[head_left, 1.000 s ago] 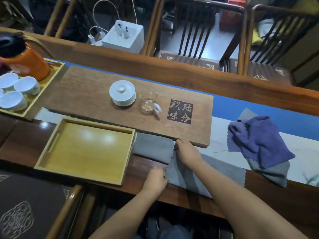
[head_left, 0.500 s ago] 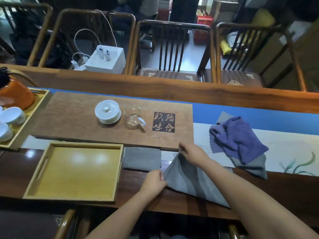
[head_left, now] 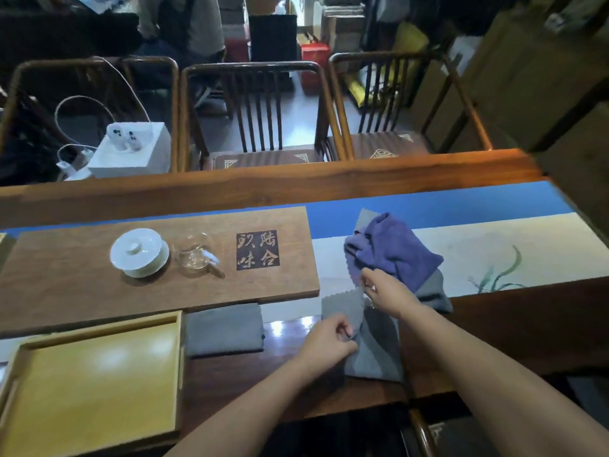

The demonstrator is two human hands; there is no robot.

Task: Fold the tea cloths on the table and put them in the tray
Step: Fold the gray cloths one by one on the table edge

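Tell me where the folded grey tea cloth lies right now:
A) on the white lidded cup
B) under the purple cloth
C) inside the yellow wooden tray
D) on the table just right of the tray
D: the folded grey tea cloth lies flat on the dark table, beside the yellow wooden tray, which holds nothing.

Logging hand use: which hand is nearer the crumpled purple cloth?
Right. The right hand sits at the crumpled purple cloth's near edge; the left hand is lower, pinching the grey cloth.
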